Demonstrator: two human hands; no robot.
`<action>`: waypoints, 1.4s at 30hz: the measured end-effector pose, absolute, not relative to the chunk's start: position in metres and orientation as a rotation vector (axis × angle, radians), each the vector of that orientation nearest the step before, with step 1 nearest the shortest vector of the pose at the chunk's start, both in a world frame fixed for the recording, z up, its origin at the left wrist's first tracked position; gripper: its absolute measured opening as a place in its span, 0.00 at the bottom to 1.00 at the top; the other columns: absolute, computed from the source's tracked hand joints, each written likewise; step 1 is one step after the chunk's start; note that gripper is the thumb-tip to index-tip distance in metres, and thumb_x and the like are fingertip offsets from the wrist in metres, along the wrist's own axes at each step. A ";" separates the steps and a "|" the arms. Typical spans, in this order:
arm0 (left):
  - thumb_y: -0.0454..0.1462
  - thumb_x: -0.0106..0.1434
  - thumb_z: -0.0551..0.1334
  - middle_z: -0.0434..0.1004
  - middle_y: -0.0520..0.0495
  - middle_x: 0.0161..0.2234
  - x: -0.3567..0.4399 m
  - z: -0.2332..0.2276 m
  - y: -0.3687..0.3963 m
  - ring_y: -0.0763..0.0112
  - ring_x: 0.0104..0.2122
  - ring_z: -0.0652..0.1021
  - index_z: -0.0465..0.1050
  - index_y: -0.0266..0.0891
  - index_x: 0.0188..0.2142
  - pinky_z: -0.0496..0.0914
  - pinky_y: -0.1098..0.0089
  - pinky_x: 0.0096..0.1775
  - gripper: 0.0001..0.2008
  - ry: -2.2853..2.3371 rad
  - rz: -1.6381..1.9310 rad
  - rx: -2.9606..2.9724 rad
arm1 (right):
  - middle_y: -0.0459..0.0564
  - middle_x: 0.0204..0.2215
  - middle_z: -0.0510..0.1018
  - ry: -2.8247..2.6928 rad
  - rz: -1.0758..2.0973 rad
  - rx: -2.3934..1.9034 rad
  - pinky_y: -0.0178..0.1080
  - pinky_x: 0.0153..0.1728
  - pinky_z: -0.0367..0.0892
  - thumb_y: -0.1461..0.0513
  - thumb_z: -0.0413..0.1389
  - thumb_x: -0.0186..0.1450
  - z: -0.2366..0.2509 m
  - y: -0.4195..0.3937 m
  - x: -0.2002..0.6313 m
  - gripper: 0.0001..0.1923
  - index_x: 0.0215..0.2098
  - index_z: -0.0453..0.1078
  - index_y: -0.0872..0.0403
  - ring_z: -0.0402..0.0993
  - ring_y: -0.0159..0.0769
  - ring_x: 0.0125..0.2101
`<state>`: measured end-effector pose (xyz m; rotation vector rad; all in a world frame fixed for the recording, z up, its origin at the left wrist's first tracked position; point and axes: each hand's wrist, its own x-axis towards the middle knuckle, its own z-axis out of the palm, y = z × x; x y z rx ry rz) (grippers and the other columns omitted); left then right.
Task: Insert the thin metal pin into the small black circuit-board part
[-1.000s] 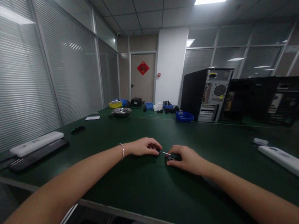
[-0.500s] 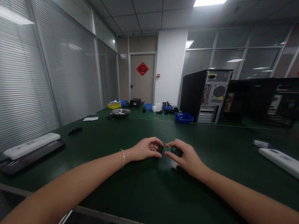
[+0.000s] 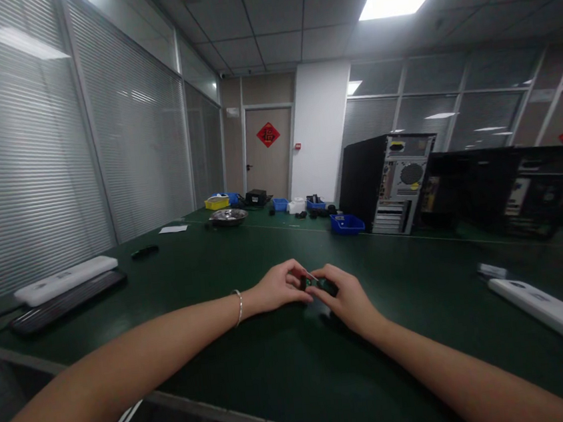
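Observation:
Over the green table [image 3: 258, 368], my left hand [image 3: 282, 285] pinches a small dark part [image 3: 303, 282] between thumb and fingers. A bit of green circuit board [image 3: 309, 282] shows at its right side; whether the two are joined I cannot tell. My right hand [image 3: 348, 294] is closed around the dark handle of a screwdriver [image 3: 328, 287]. Its thin metal shaft points left toward the small part, and the tip is too small to make out. The fingertips of both hands nearly meet.
Left lie a white power strip [image 3: 67, 279], a black keyboard-like slab [image 3: 72, 301] and a dark green tool [image 3: 145, 251]. Further back are a metal bowl [image 3: 229, 218], a blue bin [image 3: 347, 224] and a computer tower [image 3: 389, 183]. Another white strip [image 3: 548, 310] lies right.
My hands have drawn closer together, the right one shifting slightly left with the screwdriver and the green board now nearer the dark part. The camera view has tilted slightly.

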<state>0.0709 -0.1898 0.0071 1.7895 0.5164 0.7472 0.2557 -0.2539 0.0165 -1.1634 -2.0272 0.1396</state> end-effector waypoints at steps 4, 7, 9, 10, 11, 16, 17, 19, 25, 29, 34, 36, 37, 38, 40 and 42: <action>0.35 0.44 0.72 0.72 0.45 0.39 0.072 0.006 -0.190 0.67 0.33 0.78 0.65 0.36 0.40 0.72 0.63 0.36 0.24 0.495 0.781 1.793 | 0.48 0.30 0.74 -2.037 0.119 -1.186 0.36 0.32 0.63 0.60 0.57 0.61 0.016 -0.254 0.256 0.07 0.38 0.72 0.51 0.70 0.38 0.32; 0.34 0.45 0.71 0.71 0.45 0.40 0.074 0.006 -0.192 0.68 0.32 0.78 0.65 0.36 0.40 0.71 0.66 0.34 0.23 0.504 0.791 1.796 | 0.47 0.30 0.73 -2.037 0.082 -1.192 0.36 0.32 0.63 0.60 0.57 0.61 0.015 -0.253 0.258 0.07 0.38 0.72 0.51 0.70 0.37 0.32; 0.34 0.46 0.71 0.71 0.44 0.40 0.075 0.006 -0.193 0.69 0.32 0.78 0.65 0.36 0.40 0.71 0.68 0.32 0.23 0.508 0.804 1.797 | 0.47 0.30 0.73 -2.043 0.061 -1.190 0.36 0.32 0.63 0.60 0.57 0.61 0.014 -0.252 0.259 0.07 0.38 0.72 0.51 0.71 0.38 0.32; 0.34 0.46 0.71 0.71 0.44 0.40 0.075 0.006 -0.193 0.69 0.31 0.78 0.65 0.36 0.40 0.71 0.68 0.32 0.23 0.509 0.806 1.796 | 0.47 0.30 0.73 -2.048 0.051 -1.190 0.36 0.32 0.63 0.59 0.57 0.61 0.013 -0.252 0.260 0.07 0.38 0.72 0.51 0.71 0.38 0.32; 0.34 0.46 0.71 0.70 0.44 0.41 0.075 0.006 -0.193 0.69 0.31 0.78 0.65 0.36 0.40 0.71 0.69 0.31 0.23 0.508 0.805 1.792 | 0.47 0.30 0.73 -2.052 0.042 -1.192 0.36 0.32 0.63 0.59 0.57 0.61 0.012 -0.252 0.260 0.07 0.38 0.72 0.51 0.71 0.38 0.32; 0.32 0.44 0.72 0.70 0.44 0.42 0.075 0.004 -0.192 0.68 0.32 0.78 0.66 0.36 0.40 0.71 0.67 0.33 0.24 0.488 0.796 1.738 | 0.46 0.29 0.73 -2.060 -0.017 -1.208 0.35 0.31 0.63 0.59 0.57 0.61 0.010 -0.251 0.260 0.08 0.39 0.72 0.50 0.71 0.36 0.31; 0.32 0.44 0.72 0.69 0.43 0.42 0.075 0.004 -0.192 0.68 0.32 0.78 0.66 0.36 0.40 0.71 0.66 0.34 0.24 0.478 0.790 1.723 | 0.46 0.29 0.73 -2.063 -0.027 -1.215 0.35 0.30 0.63 0.59 0.57 0.61 0.010 -0.251 0.260 0.08 0.39 0.72 0.50 0.71 0.36 0.31; 0.33 0.44 0.72 0.69 0.43 0.43 0.074 0.004 -0.192 0.69 0.32 0.78 0.67 0.37 0.42 0.72 0.63 0.37 0.26 0.463 0.782 1.669 | 0.46 0.30 0.73 -2.074 -0.040 -1.231 0.35 0.30 0.63 0.59 0.57 0.61 0.011 -0.251 0.260 0.07 0.38 0.72 0.50 0.71 0.37 0.31; 0.39 0.52 0.68 0.74 0.43 0.35 0.076 0.006 -0.191 0.68 0.34 0.77 0.71 0.32 0.42 0.70 0.61 0.42 0.20 0.453 0.705 1.398 | 0.48 0.33 0.74 -2.110 -0.099 -1.287 0.35 0.32 0.64 0.58 0.55 0.62 0.011 -0.252 0.257 0.09 0.41 0.71 0.50 0.72 0.37 0.33; 0.37 0.49 0.70 0.76 0.43 0.35 0.076 0.008 -0.192 0.68 0.34 0.77 0.73 0.31 0.40 0.69 0.62 0.42 0.20 0.433 0.655 1.372 | 0.48 0.34 0.74 -2.116 -0.150 -1.305 0.35 0.31 0.64 0.59 0.54 0.63 0.013 -0.255 0.253 0.10 0.42 0.70 0.50 0.73 0.37 0.33; 0.32 0.51 0.68 0.77 0.41 0.38 0.079 0.007 -0.186 0.67 0.36 0.77 0.72 0.32 0.42 0.70 0.63 0.43 0.17 0.460 0.699 1.410 | 0.48 0.35 0.75 -2.125 -0.096 -1.268 0.36 0.33 0.65 0.61 0.55 0.62 0.013 -0.254 0.253 0.13 0.45 0.69 0.49 0.73 0.38 0.35; 0.29 0.54 0.66 0.77 0.40 0.38 0.076 0.007 -0.173 0.68 0.36 0.77 0.72 0.32 0.42 0.70 0.63 0.42 0.15 0.534 0.832 1.409 | 0.49 0.36 0.75 -2.079 -0.063 -1.263 0.37 0.34 0.66 0.60 0.55 0.61 0.011 -0.253 0.255 0.18 0.50 0.66 0.49 0.73 0.38 0.35; 0.28 0.55 0.65 0.77 0.40 0.37 0.072 0.007 -0.164 0.68 0.35 0.77 0.72 0.32 0.41 0.71 0.64 0.41 0.13 0.596 0.927 1.395 | 0.49 0.37 0.75 -2.050 -0.052 -1.268 0.38 0.35 0.67 0.60 0.56 0.61 0.010 -0.252 0.256 0.20 0.51 0.65 0.49 0.73 0.38 0.34; 0.27 0.55 0.64 0.78 0.40 0.35 0.066 0.008 -0.154 0.69 0.33 0.77 0.73 0.31 0.39 0.71 0.64 0.40 0.11 0.695 1.054 1.358 | 0.49 0.36 0.75 -2.026 -0.042 -1.275 0.39 0.35 0.67 0.60 0.56 0.60 0.009 -0.251 0.258 0.21 0.52 0.64 0.49 0.73 0.38 0.34; 0.26 0.58 0.61 0.77 0.41 0.34 0.046 0.010 -0.131 0.72 0.32 0.77 0.72 0.31 0.38 0.71 0.67 0.39 0.08 0.822 1.219 1.291 | 0.49 0.37 0.75 -2.014 -0.016 -1.277 0.40 0.36 0.68 0.59 0.56 0.61 0.008 -0.250 0.262 0.20 0.52 0.65 0.50 0.73 0.38 0.34; 0.25 0.59 0.59 0.76 0.42 0.32 0.019 0.012 -0.110 0.74 0.30 0.76 0.71 0.30 0.36 0.71 0.70 0.37 0.06 0.933 1.348 1.223 | 0.50 0.39 0.75 -2.032 0.013 -1.262 0.40 0.38 0.68 0.60 0.55 0.61 0.009 -0.250 0.265 0.18 0.51 0.66 0.50 0.73 0.39 0.36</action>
